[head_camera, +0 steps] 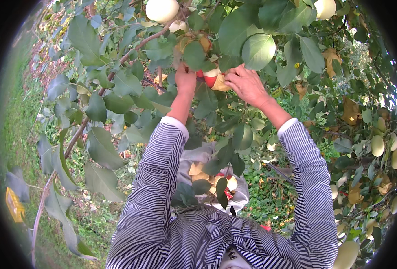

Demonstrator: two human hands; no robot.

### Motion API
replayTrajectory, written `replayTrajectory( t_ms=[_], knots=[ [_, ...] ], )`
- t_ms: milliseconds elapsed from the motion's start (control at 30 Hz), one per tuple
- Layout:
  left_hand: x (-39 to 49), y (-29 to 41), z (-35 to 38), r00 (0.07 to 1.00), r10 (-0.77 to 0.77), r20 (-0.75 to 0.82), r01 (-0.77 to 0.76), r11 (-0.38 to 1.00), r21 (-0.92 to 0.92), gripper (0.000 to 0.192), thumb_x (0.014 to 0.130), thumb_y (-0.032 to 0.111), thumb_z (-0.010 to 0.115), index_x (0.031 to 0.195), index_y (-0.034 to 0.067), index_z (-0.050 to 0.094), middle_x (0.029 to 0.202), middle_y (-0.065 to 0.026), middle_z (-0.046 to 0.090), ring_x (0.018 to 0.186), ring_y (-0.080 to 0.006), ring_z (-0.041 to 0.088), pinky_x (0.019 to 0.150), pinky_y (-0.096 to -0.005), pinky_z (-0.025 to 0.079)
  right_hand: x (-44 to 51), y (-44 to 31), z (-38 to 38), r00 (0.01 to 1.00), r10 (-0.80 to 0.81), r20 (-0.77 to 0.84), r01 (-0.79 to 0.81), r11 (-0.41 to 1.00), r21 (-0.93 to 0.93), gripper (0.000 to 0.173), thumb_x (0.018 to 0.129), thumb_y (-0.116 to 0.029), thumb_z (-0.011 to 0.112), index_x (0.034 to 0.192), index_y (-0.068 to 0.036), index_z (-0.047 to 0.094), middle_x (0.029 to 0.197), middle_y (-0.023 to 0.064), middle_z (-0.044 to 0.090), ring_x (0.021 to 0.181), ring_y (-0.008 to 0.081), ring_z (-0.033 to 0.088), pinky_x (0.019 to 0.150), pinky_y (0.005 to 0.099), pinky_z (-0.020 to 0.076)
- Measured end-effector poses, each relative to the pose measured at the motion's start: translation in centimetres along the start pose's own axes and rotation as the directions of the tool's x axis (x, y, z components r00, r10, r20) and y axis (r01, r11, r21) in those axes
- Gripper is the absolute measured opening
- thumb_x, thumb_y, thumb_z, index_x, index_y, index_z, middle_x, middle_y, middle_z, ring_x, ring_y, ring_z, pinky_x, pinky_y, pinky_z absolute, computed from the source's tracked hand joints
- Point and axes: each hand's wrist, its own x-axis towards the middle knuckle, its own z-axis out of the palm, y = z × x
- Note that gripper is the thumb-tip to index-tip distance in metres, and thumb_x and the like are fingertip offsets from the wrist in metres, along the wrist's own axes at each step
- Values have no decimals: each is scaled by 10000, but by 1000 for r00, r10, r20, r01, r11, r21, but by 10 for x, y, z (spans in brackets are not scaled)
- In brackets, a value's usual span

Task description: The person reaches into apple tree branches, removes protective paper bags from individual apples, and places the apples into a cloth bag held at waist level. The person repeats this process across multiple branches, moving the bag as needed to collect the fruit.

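Observation:
Up among the branches, a pale apple (212, 72) shows between leaves, partly wrapped in a paper fruit bag (220, 84) with a red inner layer and a tan outer one. My left hand (186, 80) is at the left of the fruit, its curled fingers at the red paper's edge and partly hidden by a leaf. From the right, my right hand (247, 84) pinches the tan paper between thumb and fingers. Leaves cover the top of the fruit and its stem.
Below my arms hangs or stands a light cloth bag (240, 188) holding tan and red paper. A long branch (80, 129) curves down the left. More pale apples (162, 9) hang above and at right. A yellow crate (15, 205) sits on grass at far left.

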Motion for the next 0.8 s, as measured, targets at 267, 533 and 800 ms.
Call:
replayTrajectory(
  t_ms=[267,533,800],
  knots=[
    [-12,8,-17,993,94,-77,-38,846,532,197,800,162,569,950,34,582,942,-177,607,897,-363,569,765,-428,437,-42,8,-8,990,62,123,-50,993,-103,107,797,-170,561,874,-98,542,919,65,492,874,268,481,733,392,409],
    [-26,-9,-59,978,42,203,-108,939,327,298,717,246,707,812,14,546,739,-100,615,665,-196,579,623,-301,445,-56,-1,-6,974,221,49,-224,974,47,160,830,-183,561,938,-69,531,932,100,513,803,302,531,754,366,440],
    [-61,-12,-79,925,-77,371,-123,865,486,80,819,78,558,843,3,543,717,-85,606,629,-151,534,587,-292,427,-24,16,2,803,596,2,-335,448,829,221,891,-265,525,906,-50,480,767,-18,450,694,83,423,678,228,389]
  ],
)
